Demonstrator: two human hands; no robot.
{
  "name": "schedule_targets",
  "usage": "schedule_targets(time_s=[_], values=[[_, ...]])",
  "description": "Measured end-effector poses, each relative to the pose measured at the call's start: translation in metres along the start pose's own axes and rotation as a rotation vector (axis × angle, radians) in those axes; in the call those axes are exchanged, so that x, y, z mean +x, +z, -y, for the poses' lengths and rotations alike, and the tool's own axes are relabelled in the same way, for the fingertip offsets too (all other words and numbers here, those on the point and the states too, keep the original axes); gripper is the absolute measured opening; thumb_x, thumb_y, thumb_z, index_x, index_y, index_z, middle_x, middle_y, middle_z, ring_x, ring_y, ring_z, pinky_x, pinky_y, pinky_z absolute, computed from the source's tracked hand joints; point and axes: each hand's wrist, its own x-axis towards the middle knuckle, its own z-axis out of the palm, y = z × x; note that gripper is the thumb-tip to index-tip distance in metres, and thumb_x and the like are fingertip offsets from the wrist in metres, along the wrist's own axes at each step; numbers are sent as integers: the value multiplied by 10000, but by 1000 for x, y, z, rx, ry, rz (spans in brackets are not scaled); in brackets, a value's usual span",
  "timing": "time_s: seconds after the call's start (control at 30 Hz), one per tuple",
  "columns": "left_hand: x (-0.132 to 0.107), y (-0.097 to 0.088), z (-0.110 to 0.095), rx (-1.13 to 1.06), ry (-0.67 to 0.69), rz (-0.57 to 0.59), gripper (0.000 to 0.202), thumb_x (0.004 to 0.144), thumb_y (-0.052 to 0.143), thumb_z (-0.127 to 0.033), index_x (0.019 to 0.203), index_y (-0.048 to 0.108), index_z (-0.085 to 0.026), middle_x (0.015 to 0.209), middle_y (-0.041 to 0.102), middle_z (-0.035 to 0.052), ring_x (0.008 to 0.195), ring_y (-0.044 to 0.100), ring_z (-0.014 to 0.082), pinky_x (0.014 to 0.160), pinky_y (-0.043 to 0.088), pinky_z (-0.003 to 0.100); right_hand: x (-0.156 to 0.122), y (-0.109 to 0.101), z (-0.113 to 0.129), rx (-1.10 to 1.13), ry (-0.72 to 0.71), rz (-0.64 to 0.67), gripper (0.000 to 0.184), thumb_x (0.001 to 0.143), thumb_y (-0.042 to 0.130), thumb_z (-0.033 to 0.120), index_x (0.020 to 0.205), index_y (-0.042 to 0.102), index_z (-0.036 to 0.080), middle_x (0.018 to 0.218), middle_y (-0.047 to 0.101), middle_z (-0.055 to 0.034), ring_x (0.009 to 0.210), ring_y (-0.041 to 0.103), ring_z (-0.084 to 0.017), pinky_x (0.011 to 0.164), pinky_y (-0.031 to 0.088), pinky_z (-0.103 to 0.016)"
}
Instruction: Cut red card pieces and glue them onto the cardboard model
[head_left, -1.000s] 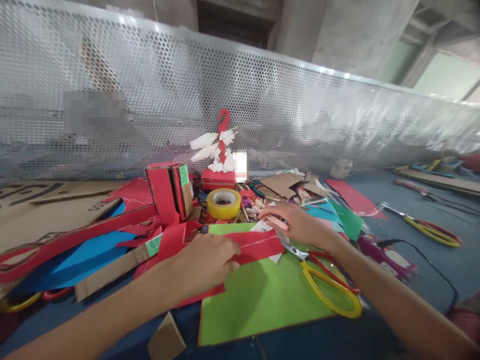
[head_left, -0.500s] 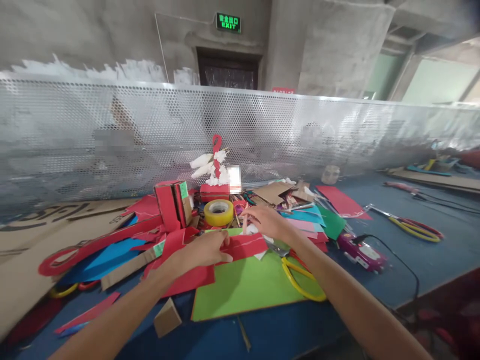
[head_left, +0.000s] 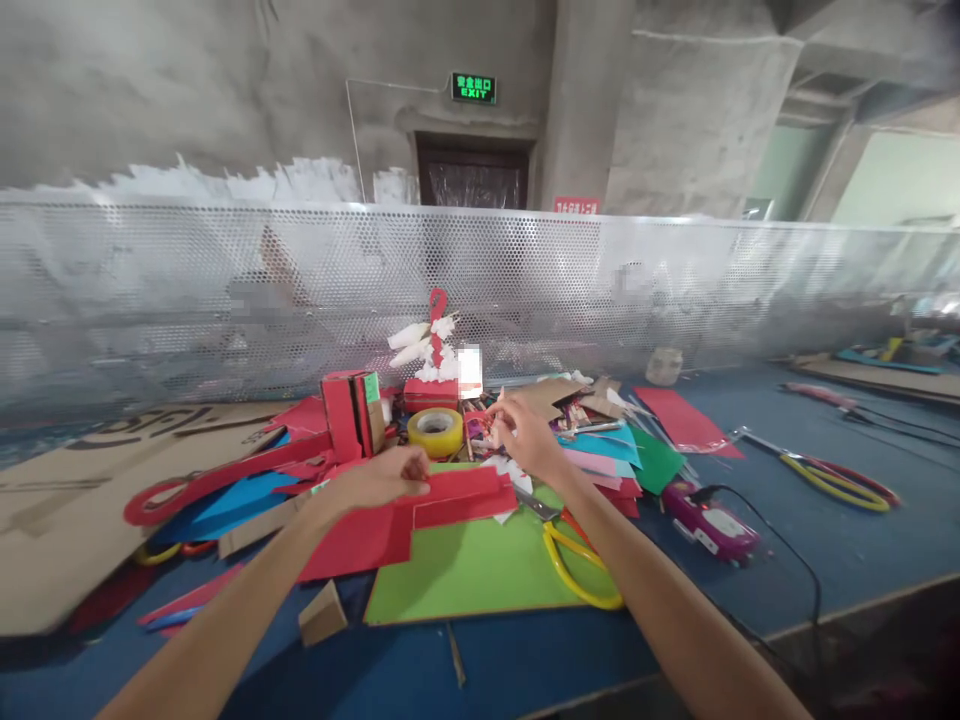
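My left hand (head_left: pixel 386 476) has its fingers curled at the left end of a red card strip (head_left: pixel 465 486), its thumb against it. Under the strip are a larger red sheet (head_left: pixel 356 550) and a green sheet (head_left: pixel 465 570). My right hand (head_left: pixel 527 440) is raised past the strip's far right side. Its fingers are pinched together near a thin, pale, upright piece, too small to name. Yellow-and-red-handled scissors (head_left: pixel 574 565) lie on the green sheet beneath my right forearm.
A roll of yellow tape (head_left: pixel 436 433) and a red cardboard box shape (head_left: pixel 343 420) stand behind my left hand. Paper scraps and brown cardboard (head_left: pixel 555 390) are piled at the back. A purple device (head_left: pixel 711 522) with a black cable and another pair of scissors (head_left: pixel 836 480) lie rightward.
My left hand has slid left to the strip's end, its fingers more curled. My right hand is still pinched near the scraps, now turned more upright. The camera view has tilted up slightly.
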Motion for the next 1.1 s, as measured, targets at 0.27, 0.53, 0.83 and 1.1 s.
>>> schedule_targets(time_s=[0.27, 0.53, 0.83, 1.1], values=[[-9, -31, 13, 402, -163, -377, 202, 844, 584, -376, 981, 585, -227, 1022, 723, 73, 938, 661, 266, 821, 473, 354, -1, -6, -8, -97, -110, 322, 227, 935, 591, 171, 1130, 702, 202, 972, 726, -62, 847, 639, -191, 766, 415, -272], [-10, -21, 9, 391, -31, -361, 248, 937, 468, -345, 1022, 669, -226, 1059, 749, 72, 972, 685, 252, 878, 483, 351, -8, -24, -4, -252, -161, 659, 208, 891, 586, 87, 923, 762, 193, 962, 740, -88, 901, 664, -226, 763, 411, -286], [-13, -25, 8, 453, -51, -418, 276, 937, 461, -313, 1012, 710, -220, 1091, 764, 70, 1029, 694, 262, 916, 495, 353, -13, -22, 0, -255, -161, 670, 190, 910, 595, 138, 971, 764, 198, 1061, 737, -105, 998, 663, -261, 841, 453, -329], [-13, -14, 16, 743, -101, -480, 280, 930, 509, -230, 1111, 723, -225, 1182, 743, 97, 1136, 624, 310, 1026, 419, 443, -17, 4, 17, -156, -139, 713, 401, 876, 734, 394, 1212, 692, 179, 1131, 742, -115, 1054, 665, -286, 880, 474, -353]])
